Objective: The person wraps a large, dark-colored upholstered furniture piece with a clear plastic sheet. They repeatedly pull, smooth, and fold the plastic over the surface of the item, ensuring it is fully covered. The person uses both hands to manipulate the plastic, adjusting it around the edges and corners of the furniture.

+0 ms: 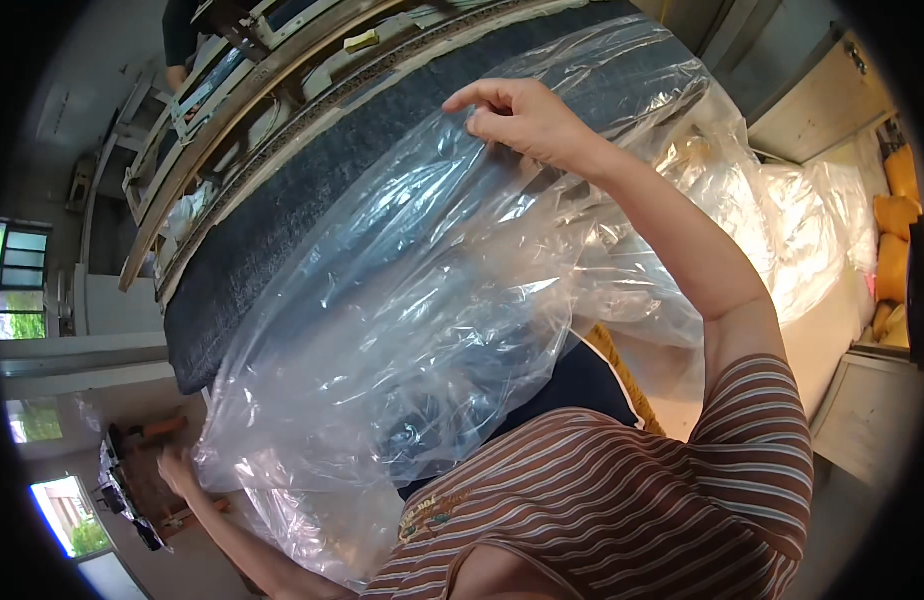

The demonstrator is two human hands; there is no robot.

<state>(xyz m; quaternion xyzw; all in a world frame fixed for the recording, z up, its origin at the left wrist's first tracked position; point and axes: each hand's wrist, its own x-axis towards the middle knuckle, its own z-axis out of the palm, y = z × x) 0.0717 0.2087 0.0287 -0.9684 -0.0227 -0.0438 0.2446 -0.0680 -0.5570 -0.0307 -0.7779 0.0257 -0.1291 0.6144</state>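
Note:
A large clear plastic sheet [382,330] spreads in loose, shiny folds in front of my body and over a dark table surface [232,260]. My right hand [527,120] is raised above the far part of the sheet. Its fingers are bent, and folds of plastic run from beneath them. Low on the left, my left hand [174,470] is at the sheet's edge, where the plastic draws to a point. It looks closed on that edge, though its fingers are small and partly hidden.
A long wooden frame [252,90] runs along the table's far edge, with a yellow block [361,41] near it. Another person's arm [179,45] shows at the top left. More crumpled plastic [802,240] lies at right, near orange bundles [894,225].

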